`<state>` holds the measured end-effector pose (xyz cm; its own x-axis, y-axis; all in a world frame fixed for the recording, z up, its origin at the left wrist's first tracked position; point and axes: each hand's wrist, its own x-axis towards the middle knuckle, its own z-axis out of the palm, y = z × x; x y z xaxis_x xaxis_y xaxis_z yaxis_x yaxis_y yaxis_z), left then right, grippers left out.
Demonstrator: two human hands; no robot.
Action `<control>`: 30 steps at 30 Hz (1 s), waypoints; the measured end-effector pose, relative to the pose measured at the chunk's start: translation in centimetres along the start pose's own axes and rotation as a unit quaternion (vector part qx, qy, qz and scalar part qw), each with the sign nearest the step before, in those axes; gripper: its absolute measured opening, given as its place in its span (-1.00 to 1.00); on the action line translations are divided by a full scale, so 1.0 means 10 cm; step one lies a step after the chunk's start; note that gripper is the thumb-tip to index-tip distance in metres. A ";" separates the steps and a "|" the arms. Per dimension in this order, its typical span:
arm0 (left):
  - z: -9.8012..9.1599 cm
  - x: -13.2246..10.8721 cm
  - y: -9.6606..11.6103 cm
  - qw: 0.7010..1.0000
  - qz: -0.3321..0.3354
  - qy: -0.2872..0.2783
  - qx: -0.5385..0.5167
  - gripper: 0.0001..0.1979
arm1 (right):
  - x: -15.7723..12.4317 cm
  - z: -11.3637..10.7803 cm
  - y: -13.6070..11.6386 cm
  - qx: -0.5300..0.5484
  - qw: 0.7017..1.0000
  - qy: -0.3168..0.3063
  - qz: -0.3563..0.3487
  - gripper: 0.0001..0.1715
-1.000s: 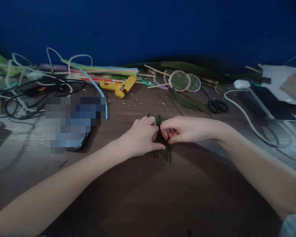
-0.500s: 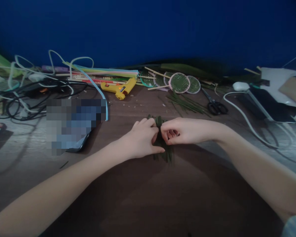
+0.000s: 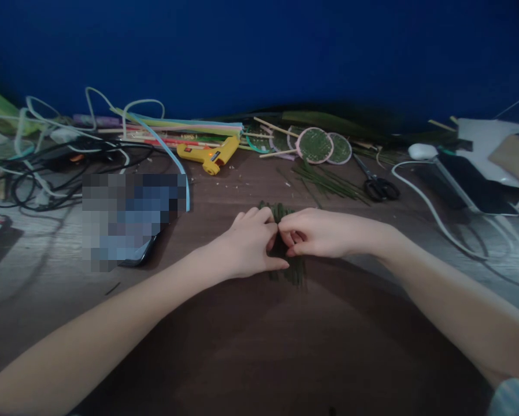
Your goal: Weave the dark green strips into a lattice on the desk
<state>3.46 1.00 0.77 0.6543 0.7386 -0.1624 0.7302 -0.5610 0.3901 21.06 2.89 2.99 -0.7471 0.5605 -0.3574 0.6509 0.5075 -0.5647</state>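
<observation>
Green leaf strips [image 3: 297,273] lie side by side on the brown table, partly covered by both hands. My left hand [image 3: 253,242] rests on their left part, its thumb spread away from the fingers and nothing seen in its grasp. From the right, my right hand [image 3: 314,233] touches the strips with curled fingers and the thumb close to them. What its fingertips pinch is too small to make out. More loose green strips [image 3: 329,182] lie behind the right hand.
Behind the hands are a yellow glue gun [image 3: 210,156], round fans [image 3: 315,145] on sticks and black scissors [image 3: 378,188]. A blurred-out phone [image 3: 138,231] lies left, near tangled cables [image 3: 29,173]. At the right are a dark device [image 3: 476,182] and a white cable [image 3: 437,219].
My right hand has shifted slightly left, closer to the fingers of my left hand. The left hand has stayed in place.
</observation>
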 end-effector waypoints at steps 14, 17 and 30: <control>-0.02 -0.01 0.00 1.000 -0.004 -0.005 -0.012 -0.63 | 0.00 -0.01 0.02 0.034 0.999 0.005 0.018 -0.87; -0.01 -0.01 0.00 1.000 0.000 -0.005 -0.009 -0.63 | 0.00 0.00 0.02 0.031 0.999 0.007 0.014 -0.89; -0.02 -0.02 0.00 1.000 0.007 -0.010 -0.001 -0.64 | 0.01 0.02 -0.03 0.021 0.999 0.012 0.026 -0.85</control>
<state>3.25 0.90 1.00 0.6678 0.7234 -0.1751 0.7209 -0.5700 0.3943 20.77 2.73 2.96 -0.7086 0.6010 -0.3698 0.6822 0.4494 -0.5767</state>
